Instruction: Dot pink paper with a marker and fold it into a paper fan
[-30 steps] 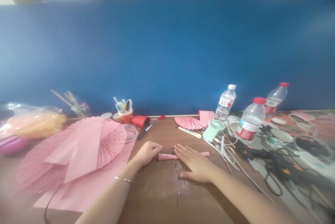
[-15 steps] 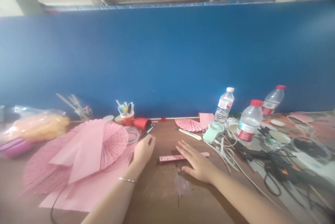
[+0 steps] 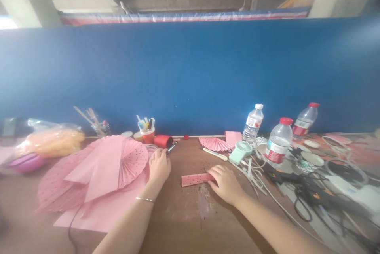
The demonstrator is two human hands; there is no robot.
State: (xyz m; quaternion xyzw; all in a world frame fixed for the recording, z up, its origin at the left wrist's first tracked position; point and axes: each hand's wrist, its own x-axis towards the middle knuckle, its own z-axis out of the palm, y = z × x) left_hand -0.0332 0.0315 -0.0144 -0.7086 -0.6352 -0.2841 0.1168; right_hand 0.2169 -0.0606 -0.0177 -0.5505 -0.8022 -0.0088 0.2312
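My right hand [image 3: 226,184] has its fingers curled over the right end of a narrow pleated pink paper strip [image 3: 194,180] with dark dots, gripping it on the brown table. The hand covers that end of the strip. My left hand [image 3: 159,165], a thin bracelet on its wrist, lies palm down with fingers stretched forward. Its fingertips are beside a dark pen [image 3: 172,147] and cover the pen's near end; whether they touch it is unclear. Large pink pleated paper fans [image 3: 132,163] and flat pink sheets [image 3: 103,175] lie left of this hand.
A red spool [image 3: 163,141] and a cup of pens [image 3: 147,135] stand at the back. A small pink fan [image 3: 215,143], a cutter knife [image 3: 215,154] and a mint handheld fan [image 3: 240,151] lie right of centre. Bottles [image 3: 278,143] and tangled cables [image 3: 308,190] crowd the right.
My right hand has gone from lying flat across the strip to curling around its right end, and the strip looks wider. My left hand has moved forward over the pen's near end.
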